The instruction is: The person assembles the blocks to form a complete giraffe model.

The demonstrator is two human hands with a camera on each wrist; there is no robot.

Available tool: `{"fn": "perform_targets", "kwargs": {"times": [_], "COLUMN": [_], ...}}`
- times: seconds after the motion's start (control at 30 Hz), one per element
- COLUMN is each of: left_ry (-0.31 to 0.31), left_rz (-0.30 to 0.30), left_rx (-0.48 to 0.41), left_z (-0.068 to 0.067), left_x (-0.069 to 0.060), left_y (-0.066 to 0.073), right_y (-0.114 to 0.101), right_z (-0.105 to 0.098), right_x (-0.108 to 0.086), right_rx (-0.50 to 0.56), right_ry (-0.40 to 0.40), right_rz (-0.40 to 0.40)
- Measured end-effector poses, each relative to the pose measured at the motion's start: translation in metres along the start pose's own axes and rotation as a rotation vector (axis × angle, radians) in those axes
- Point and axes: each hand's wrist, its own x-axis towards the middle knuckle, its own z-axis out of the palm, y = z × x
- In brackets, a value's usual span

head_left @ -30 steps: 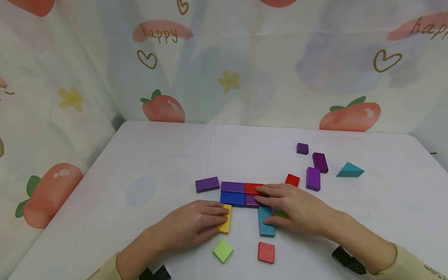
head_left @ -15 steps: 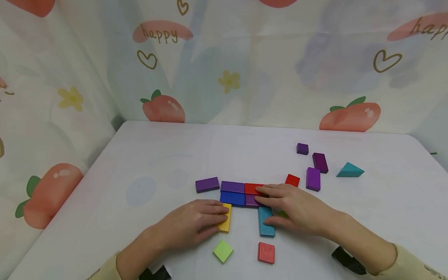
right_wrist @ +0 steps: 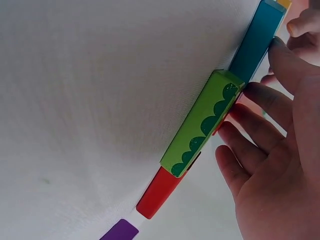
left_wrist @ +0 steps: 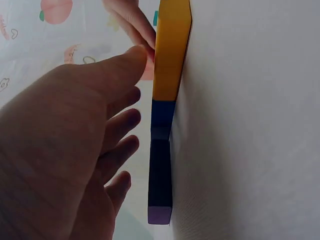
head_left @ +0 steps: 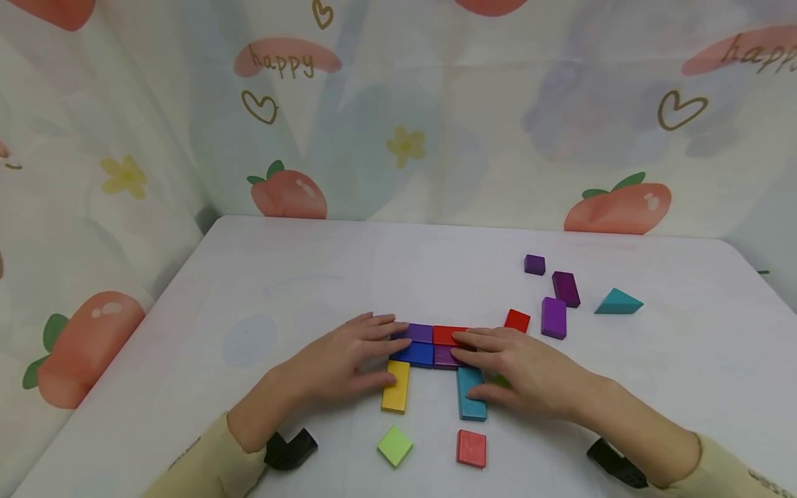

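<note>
- In the head view, we see the left hand with its fingers released and extended, their tips over the left ends of the long purple block and the blue block; its thumb lies at the yellow block.
- We see the right hand likewise ungrasping, fingers extended to the scarlet block and the plum block, its thumb on the teal block.
- We find those four blocks side by side in two rows on the white table; the yellow and teal blocks run from the front row toward us like two legs.
- Nearer us lie the lime block, corner toward us, and the pale red block, both apart from the group.
- Beyond the right hand we make out a small red block, and farther right a teal triangular block.
- In the left wrist view, we see the left hand's fingers loosely bent beside the yellow block; whether the thumb touches it we cannot tell. Near the blue block lies a dark-sided block.
- In the right wrist view, we see the right thumb at the teal block's edge and a scalloped green block next to the teal block's end.
</note>
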Motion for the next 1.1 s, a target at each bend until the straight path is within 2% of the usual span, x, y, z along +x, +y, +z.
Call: {"fn": "perform_targets", "kwargs": {"times": [0.3,1.1], "left_ry": [-0.076,-0.090], "left_rz": [-0.030,-0.034], "left_rx": [-0.026,0.007], "left_z": [-0.0005,-0.0005], "left_x": [0.0032,0.0028], "left_y": [-0.0017,0.0012], "right_y": [-0.0016,-0.0049], "right_z": [0.0020,0.0048], "right_x": [-0.0007,-0.0009], "right_rx": [0.003,-0.012], "right_ry": [0.007,0.020], "right_rz": [-0.001,0.006]}}
